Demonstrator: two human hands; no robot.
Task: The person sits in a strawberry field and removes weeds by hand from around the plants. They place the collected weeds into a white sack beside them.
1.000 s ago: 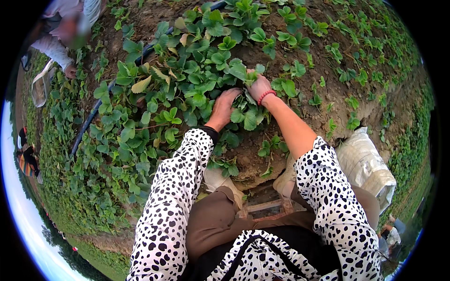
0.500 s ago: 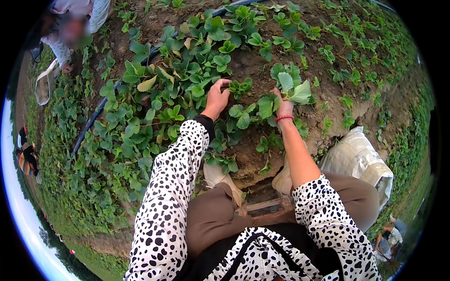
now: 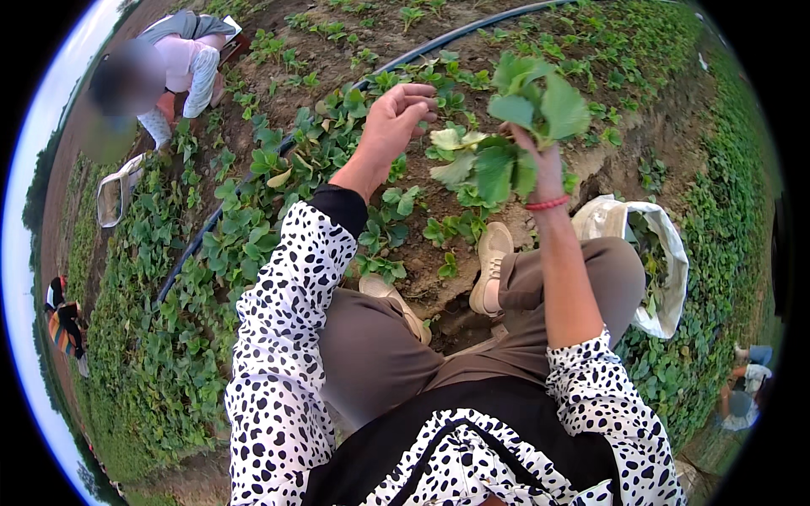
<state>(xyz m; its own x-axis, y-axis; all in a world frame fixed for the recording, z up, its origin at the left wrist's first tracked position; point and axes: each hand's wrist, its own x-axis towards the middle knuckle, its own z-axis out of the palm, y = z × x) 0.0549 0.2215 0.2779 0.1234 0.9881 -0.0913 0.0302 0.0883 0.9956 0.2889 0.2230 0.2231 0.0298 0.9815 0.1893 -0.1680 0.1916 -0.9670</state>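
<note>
The right hand (image 3: 542,169) has its fingers clamped around a bunch of leaves (image 3: 563,108), held up near the white sack (image 3: 673,282); the left hand (image 3: 390,126) has loosely bent fingers, thumb apart.

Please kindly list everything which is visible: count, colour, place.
Plant bunch: one, green, upper centre-right
Low plants: many, green, throughout
Soil: brown, between plants
Hose: one, dark, left to top
Sack: one, white, right
Bag: one, whitish, upper left
Other people: at least three, mixed colours, sides
Sky: one strip, pale, left
Shoes: two, beige, centre
Trousers: one pair, brown, lower centre
Sleeves: two, spotted black-and-white, lower
Left hand: one, empty, upper centre
Right hand: one, red bracelet, gripping bunch
</note>
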